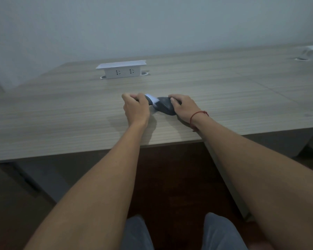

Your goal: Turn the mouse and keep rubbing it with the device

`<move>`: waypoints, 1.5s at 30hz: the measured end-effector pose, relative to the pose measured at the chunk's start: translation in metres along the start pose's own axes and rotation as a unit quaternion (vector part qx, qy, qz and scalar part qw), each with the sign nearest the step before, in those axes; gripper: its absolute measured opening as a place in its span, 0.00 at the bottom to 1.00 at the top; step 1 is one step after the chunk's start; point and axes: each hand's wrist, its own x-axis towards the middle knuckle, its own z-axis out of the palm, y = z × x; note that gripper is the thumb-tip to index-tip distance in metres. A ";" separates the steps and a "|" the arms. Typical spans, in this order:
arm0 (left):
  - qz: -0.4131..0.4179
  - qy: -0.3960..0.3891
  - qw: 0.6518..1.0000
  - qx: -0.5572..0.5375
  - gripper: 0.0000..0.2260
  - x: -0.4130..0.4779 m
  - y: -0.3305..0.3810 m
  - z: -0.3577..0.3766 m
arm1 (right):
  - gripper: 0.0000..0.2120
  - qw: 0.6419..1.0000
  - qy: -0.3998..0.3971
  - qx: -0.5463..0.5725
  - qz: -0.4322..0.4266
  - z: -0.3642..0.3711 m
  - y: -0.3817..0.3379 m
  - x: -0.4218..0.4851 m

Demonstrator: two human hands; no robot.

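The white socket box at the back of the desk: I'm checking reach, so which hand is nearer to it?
Left. The left hand lies almost straight in front of the socket box, gripping a dark object with a white patch; the right hand sits farther right, on the dark mouse-like object.

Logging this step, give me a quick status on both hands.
Left hand grips a dark handle with a white pad. Right hand holds the dark mouse on the desk. Nothing between them.

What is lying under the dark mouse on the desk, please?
A white sheet shows at the left end of the dark mouse, partly under it. The left hand and right hand cover the rest.
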 end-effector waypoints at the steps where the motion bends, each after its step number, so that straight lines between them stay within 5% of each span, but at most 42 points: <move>1: -0.002 -0.005 1.000 0.002 0.05 0.000 0.000 0.000 | 0.17 1.000 -0.002 0.000 0.004 0.000 0.000 0.001; 7: 0.006 0.031 0.995 0.096 0.05 -0.004 0.002 0.000 | 0.17 1.000 -0.009 -0.009 0.008 0.001 -0.002 0.001; 14: 0.032 0.026 0.999 0.027 0.04 -0.004 0.003 0.000 | 0.23 1.000 -0.007 -0.011 0.010 0.000 -0.005 -0.006; 20: 0.026 0.038 0.989 0.140 0.06 -0.006 0.001 0.000 | 0.23 0.999 0.006 -0.039 -0.009 0.000 -0.003 -0.005; 26: 0.021 0.048 0.997 0.062 0.04 -0.003 0.003 -0.001 | 0.32 0.998 -0.020 -0.058 -0.013 -0.001 -0.006 -0.009; 30: 0.030 0.031 0.994 0.102 0.04 -0.004 0.002 -0.001 | 0.30 0.999 -0.030 -0.035 -0.010 -0.004 -0.005 -0.009; 39: 0.036 0.048 0.997 0.055 0.04 -0.005 0.004 -0.001 | 0.29 0.986 0.014 0.158 0.058 -0.013 -0.007 -0.008; 45: 0.067 0.003 0.997 0.033 0.02 -0.005 0.003 0.001 | 0.31 0.996 0.037 0.065 0.050 -0.004 -0.006 -0.008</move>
